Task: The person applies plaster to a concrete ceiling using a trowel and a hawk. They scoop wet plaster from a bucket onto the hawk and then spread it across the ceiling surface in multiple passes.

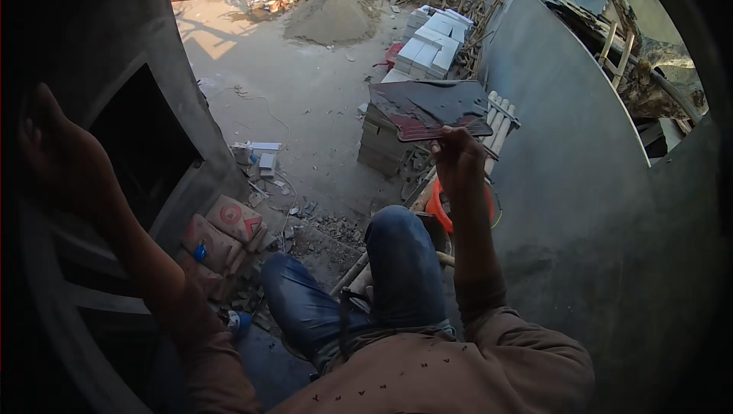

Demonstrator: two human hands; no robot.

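Note:
My right hand (458,156) is closed on the near edge of a thin, dark-red rectangular board (416,128). Wet-looking grey mortar (435,101) is smeared over much of its top. I hold the board out in front of me, above a bamboo platform. Just below that forearm an orange bucket (437,211) is partly hidden by the arm. At the far left my left hand (65,154) is raised beside the grey wall (46,40), with fingers stretched upward and nothing visible in it. Deep shadow hides some of those fingers; whether they touch the wall I cannot tell.
Bamboo poles (500,127) lie ahead of my bent knees. Stacked sacks (221,234) and rubble (332,231) are below on the left. White blocks (431,47) stand in a pile farther off, near a sand heap (332,17). A grey wall (565,124) runs along my right.

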